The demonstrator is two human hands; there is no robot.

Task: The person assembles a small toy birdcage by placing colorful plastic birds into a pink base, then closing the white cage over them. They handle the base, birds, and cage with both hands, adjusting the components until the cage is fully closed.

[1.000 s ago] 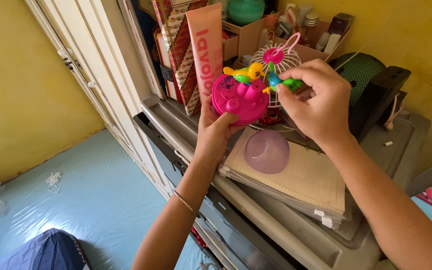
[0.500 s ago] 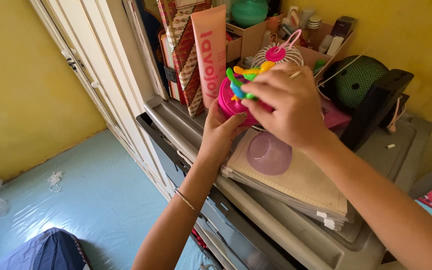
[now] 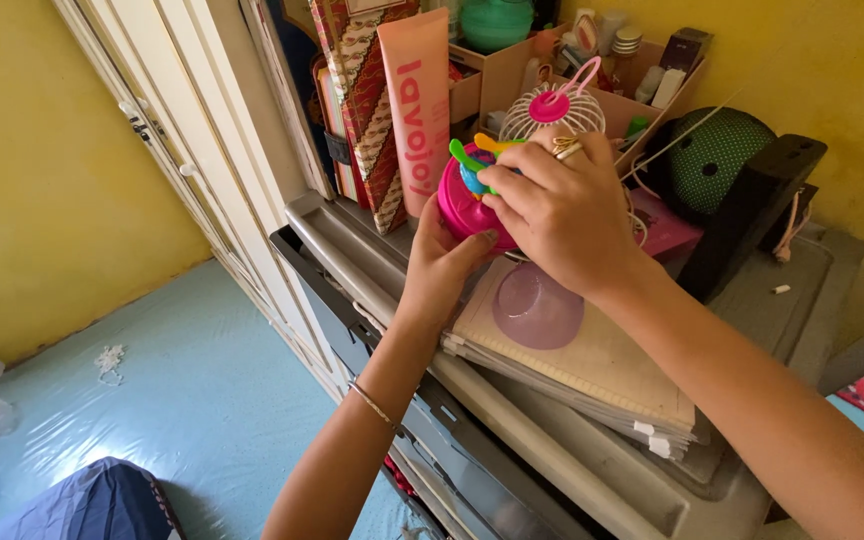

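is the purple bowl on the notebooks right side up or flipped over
Flipped over. The purple bowl rests rim down on the notebooks, its rounded bottom facing up.

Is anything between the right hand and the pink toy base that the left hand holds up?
Only the small toy birds. The right hand lies over the pink toy base, its fingers around the green, blue and yellow birds on top. The left hand grips the base from below. Nothing else visible stands between them.

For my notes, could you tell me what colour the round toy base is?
Bright pink toy base, head view.
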